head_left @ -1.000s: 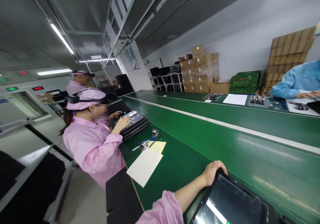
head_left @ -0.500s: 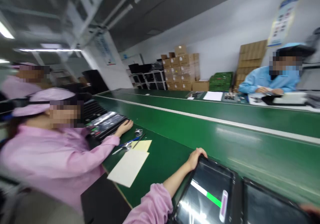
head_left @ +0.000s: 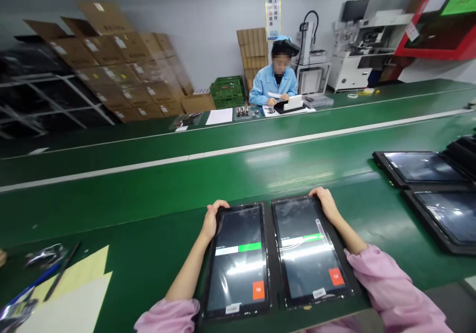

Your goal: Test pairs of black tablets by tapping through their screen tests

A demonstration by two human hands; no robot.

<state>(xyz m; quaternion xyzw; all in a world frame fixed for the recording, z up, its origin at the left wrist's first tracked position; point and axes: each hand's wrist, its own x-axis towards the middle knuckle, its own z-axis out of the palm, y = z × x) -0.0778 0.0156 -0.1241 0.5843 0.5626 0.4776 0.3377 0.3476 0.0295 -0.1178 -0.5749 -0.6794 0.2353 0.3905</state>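
Two black framed tablets (head_left: 236,278) lie side by side in front of me, their screens facing up. Each shows a green-and-white bar and a red square reading "Fail". My left hand (head_left: 211,219) is closed around the far left corner of the left tablet, fingers curled over its top edge. The far right corner of the right tablet (head_left: 303,278) is gripped by my right hand (head_left: 326,204), whose fingertips bend over that edge. A small white label sits at the near end of each screen.
More black tablets (head_left: 424,166) rest on the bench to the right. White and yellow paper sheets (head_left: 70,308), a dark pen-like stick (head_left: 61,271) and a small clear bag (head_left: 46,254) lie left. Across the green bench (head_left: 178,189), a co-worker in blue (head_left: 260,87) sits near stacked cartons (head_left: 145,70).
My view has swung right from the neighbour in pink to the two tablets. My right hand and both screens now show fully. My left hand still grips its tablet's corner.
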